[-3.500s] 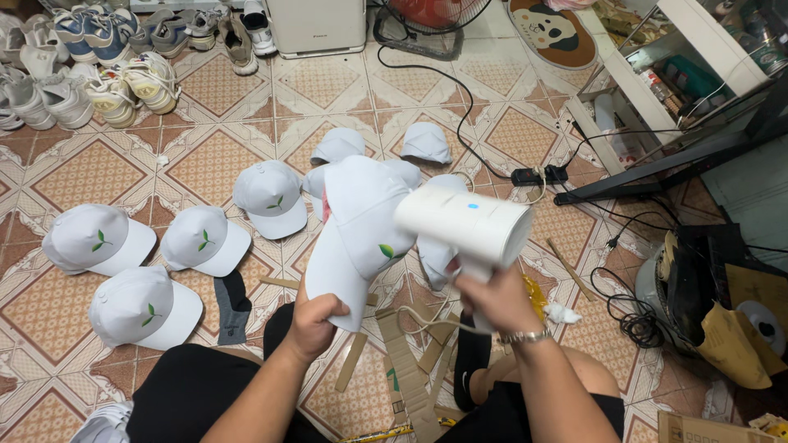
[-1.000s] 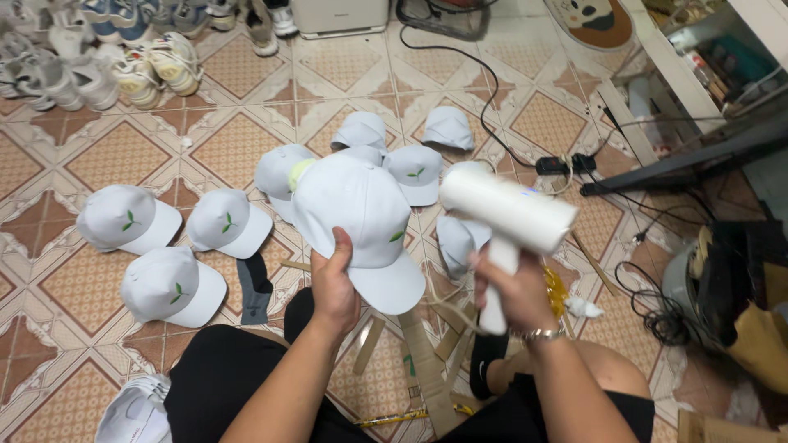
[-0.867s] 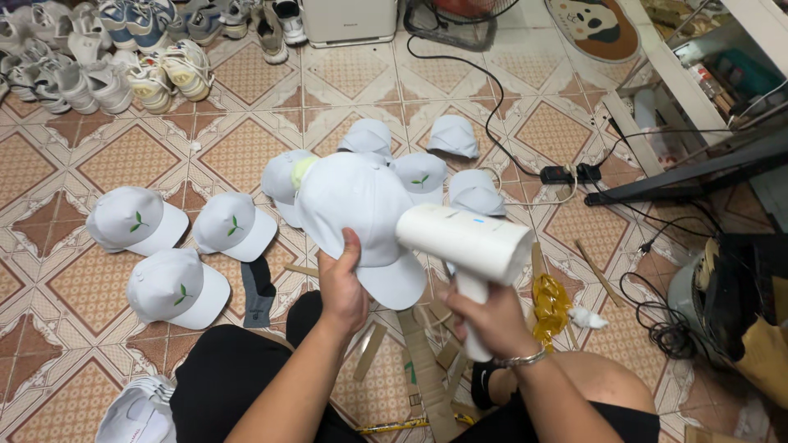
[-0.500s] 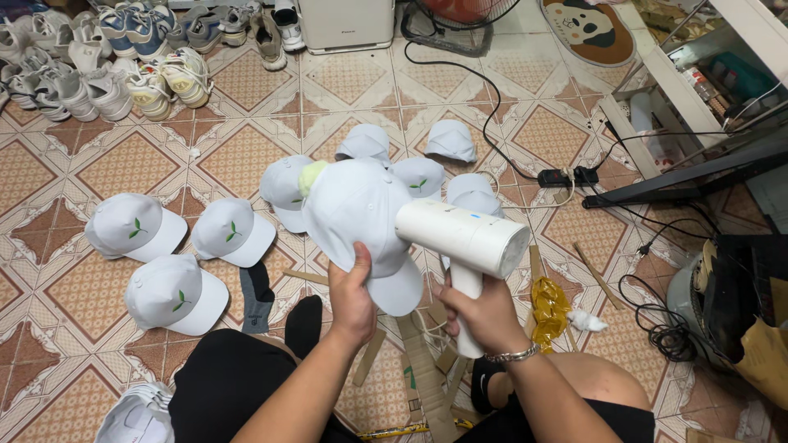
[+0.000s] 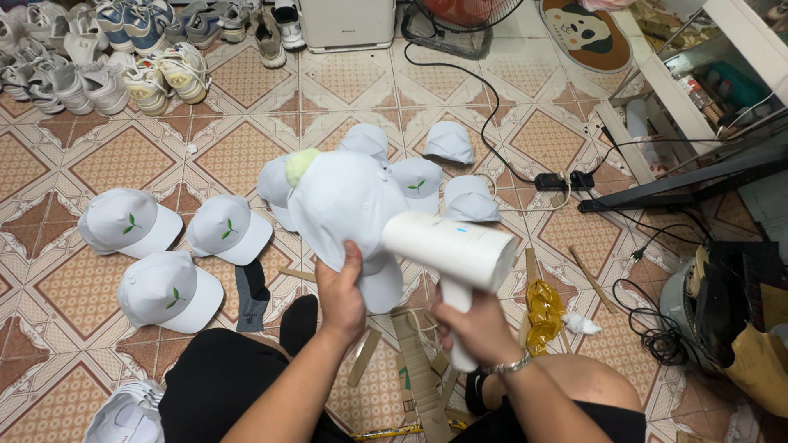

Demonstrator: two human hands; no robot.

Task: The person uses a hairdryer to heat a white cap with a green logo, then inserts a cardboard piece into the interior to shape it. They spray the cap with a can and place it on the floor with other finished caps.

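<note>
Sitting on the patterned tile floor [image 5: 123,160], the person grips a white fabric baseball cap [image 5: 345,205] in the left hand [image 5: 341,295], fingers clenched on its lower edge near the brim so the rounded crown faces up at the centre of the frame. The right hand [image 5: 476,328] is closed around the handle of a white cylindrical handheld dryer [image 5: 451,250], whose smooth plastic barrel lies just right of the cap, nozzle pointing at the cloth. The step in hand looks like blowing air over the cap's crown; a sensible next move would call for turning the cap in the left hand to bring another panel before the nozzle while the right hand holds the barrel level.

The cap's cloth looks soft and matte, with a pale yellow-green patch showing at its upper left. Three similar white caps with small green leaf marks [image 5: 168,246] rest at centre left, and several more [image 5: 427,164] sit behind the held one. Flat brown cardboard strips [image 5: 419,369] lie at bottom centre, a crumpled gold foil wrapper [image 5: 543,308] to their right. A black power cable [image 5: 492,107] snakes across the upper middle, and pale sneakers [image 5: 107,57] crowd the upper left.
</note>
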